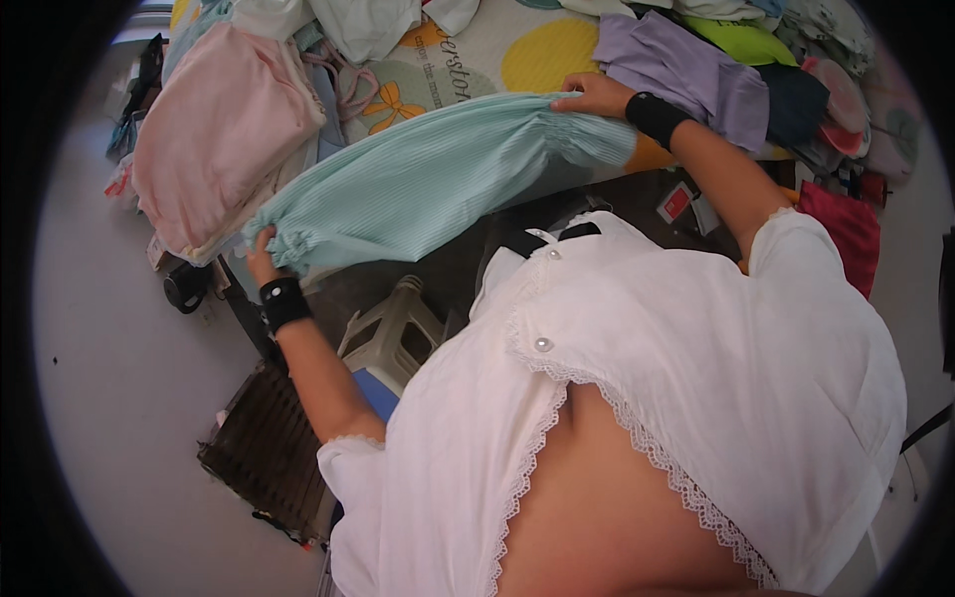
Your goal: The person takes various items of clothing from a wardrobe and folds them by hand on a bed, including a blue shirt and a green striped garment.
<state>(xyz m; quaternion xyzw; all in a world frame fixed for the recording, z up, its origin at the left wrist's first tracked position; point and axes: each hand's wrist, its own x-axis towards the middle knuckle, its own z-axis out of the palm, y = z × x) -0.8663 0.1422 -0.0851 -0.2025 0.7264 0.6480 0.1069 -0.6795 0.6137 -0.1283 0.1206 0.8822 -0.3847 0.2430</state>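
A mint-green, finely striped garment (403, 190) with gathered ends is stretched between my two hands. My left hand (262, 257) grips its gathered end at the lower left. At the upper right, my right hand (597, 95) pinches the other end near the ruffle. The cloth hangs over the front edge of a bed or table covered with a printed cloth (477, 67). Folded pink clothing (227, 142) lies beside my left hand, and lilac clothing (686, 82) lies just beyond my right hand.
Lime-green (739, 41) and dark folded clothes (791, 104) lie at the right. Red satiny cloth (843, 231) hangs at the right edge. Below stand a beige plastic stool (395, 324) and a brown slatted piece (261, 448). White clothing (365, 26) lies at the back.
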